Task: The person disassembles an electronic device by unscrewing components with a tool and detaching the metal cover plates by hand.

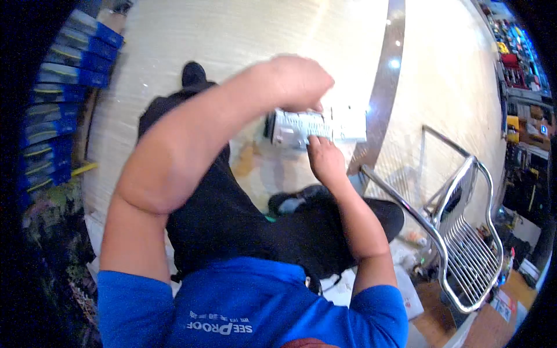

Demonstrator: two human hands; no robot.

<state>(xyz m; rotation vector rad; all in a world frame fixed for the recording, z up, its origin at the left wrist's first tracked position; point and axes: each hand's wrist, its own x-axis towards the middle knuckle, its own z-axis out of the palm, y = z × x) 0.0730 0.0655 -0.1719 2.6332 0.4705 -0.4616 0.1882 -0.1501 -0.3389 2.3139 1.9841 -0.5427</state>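
The pale box is in the upper centre of the frame, its long side running left to right. The right hand touches its lower edge; the left hand is at the upper edge. Whether either one grips, I cannot tell.

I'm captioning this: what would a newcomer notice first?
Probably the left hand and right hand at a silvery-white object near centre. Then the shiny tubular metal chair at right, and the bright blue shirt along the bottom.
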